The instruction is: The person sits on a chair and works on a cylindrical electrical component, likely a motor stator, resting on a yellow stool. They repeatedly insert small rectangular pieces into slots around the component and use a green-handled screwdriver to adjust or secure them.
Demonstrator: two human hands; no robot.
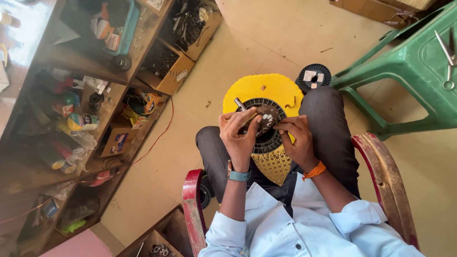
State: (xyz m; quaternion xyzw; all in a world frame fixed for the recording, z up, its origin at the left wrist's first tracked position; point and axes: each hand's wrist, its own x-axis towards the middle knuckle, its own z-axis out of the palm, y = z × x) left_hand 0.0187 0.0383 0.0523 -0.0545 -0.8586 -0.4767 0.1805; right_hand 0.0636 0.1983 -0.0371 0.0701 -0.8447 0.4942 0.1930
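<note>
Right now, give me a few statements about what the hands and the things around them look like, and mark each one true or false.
1. Both hands, left hand and right hand, are on the dark round motor part over the lap. True.
2. The round part rests on a red stool. False: a yellow stool.
3. Scissors lie on the green plastic stool. True.
4. The left wrist is bare. False: it wears a watch.
5. A black spool lies on the floor. True.

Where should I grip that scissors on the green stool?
Take the scissors by the ring handle at the near end, coming from above. They lie flat on the green plastic stool, blades pointing away, with nothing lying against them, far from the right hand.
</note>
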